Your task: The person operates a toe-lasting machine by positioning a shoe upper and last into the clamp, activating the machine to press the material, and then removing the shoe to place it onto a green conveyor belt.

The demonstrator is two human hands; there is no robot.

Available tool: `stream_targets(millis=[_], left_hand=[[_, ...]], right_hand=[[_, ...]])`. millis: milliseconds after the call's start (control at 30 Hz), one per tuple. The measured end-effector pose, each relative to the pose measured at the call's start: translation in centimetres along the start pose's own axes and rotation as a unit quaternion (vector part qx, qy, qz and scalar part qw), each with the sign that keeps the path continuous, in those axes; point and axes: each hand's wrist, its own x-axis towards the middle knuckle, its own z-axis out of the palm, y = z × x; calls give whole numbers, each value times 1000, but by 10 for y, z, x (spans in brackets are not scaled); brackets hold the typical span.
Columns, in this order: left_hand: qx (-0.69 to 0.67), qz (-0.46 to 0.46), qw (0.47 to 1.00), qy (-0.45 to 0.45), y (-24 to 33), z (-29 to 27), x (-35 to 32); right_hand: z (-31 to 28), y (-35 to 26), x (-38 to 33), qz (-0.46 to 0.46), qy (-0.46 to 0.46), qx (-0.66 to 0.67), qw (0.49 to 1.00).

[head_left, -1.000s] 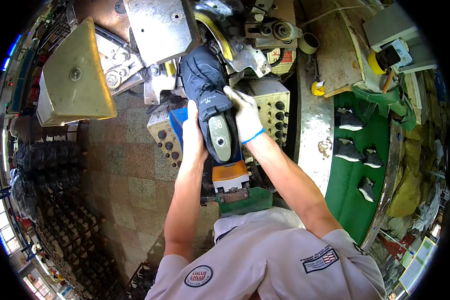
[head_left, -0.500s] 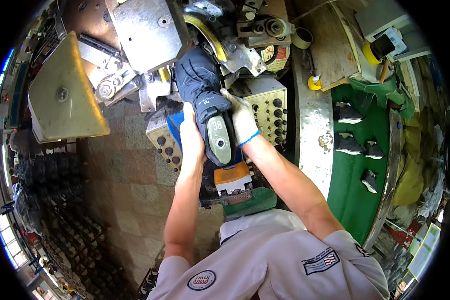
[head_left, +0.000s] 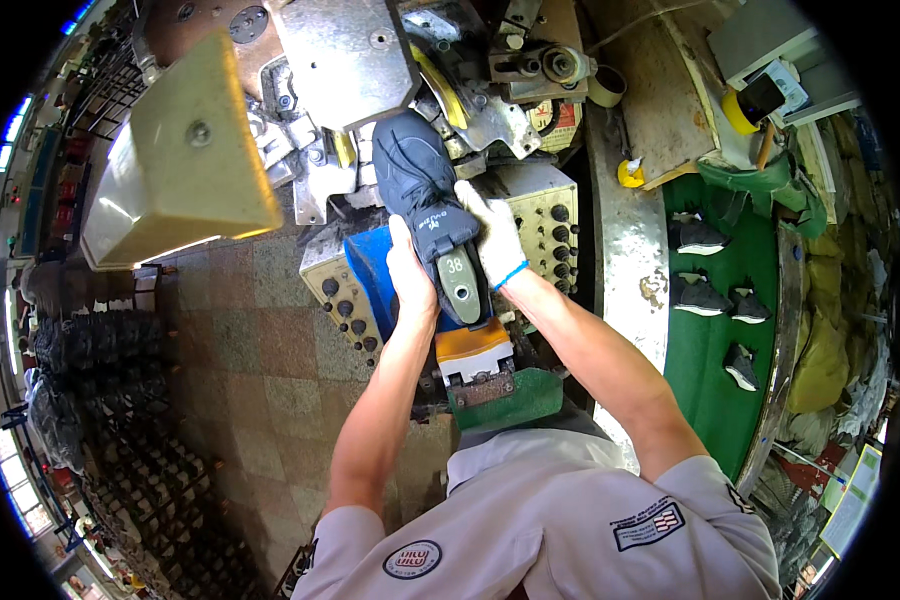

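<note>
A dark shoe upper (head_left: 418,178) is stretched over a grey-green shoe last (head_left: 459,284), whose top with its round hole faces me. My left hand (head_left: 411,264) is wrapped along the upper's left side near the heel. On the opposite side, my right hand (head_left: 494,236), in a white glove with a blue cuff edge, presses against the collar. The toe points away from me, just under the metal plate (head_left: 350,62) of a shoe machine. Both palms and the underside of the shoe are hidden.
Control boxes with black knobs (head_left: 560,233) flank the shoe. An orange pad (head_left: 470,341) sits below the heel. At left hangs a yellowish guard (head_left: 185,150). Several dark shoes (head_left: 701,296) lie on a green surface (head_left: 705,400) to the right, beyond a metal ledge (head_left: 632,300).
Both hands and the shoe have shifted slightly right and down in the picture, and the shoe is turned a little. The machine and the yellowish guard also appear farther right as the view moves.
</note>
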Motion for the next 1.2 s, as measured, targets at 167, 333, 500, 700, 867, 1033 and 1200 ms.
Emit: stream_targets(millis=[167, 333, 500, 700, 867, 1033, 1200], left_hand=[[29, -12, 999, -37, 5, -9, -1], [175, 58, 982, 52, 3, -71, -23], [486, 91, 850, 183, -82, -147, -93], [635, -18, 753, 172, -133, -168, -98], [665, -28, 737, 120, -122, -187, -98], [501, -33, 862, 75, -49, -178, -155], [319, -60, 946, 1, 89, -160, -211]], right_hand=[[1, -7, -11, 4, -1, -96, 995], [-35, -45, -39, 20, 42, -196, 980], [-159, -82, -114, 1, 43, 11, 999], [-175, -95, -164, 8, 119, -21, 993], [-162, -88, -159, 23, 76, -84, 993], [-110, -102, -165, 17, 65, -179, 982], [-77, -115, -184, 17, -23, -150, 988]])
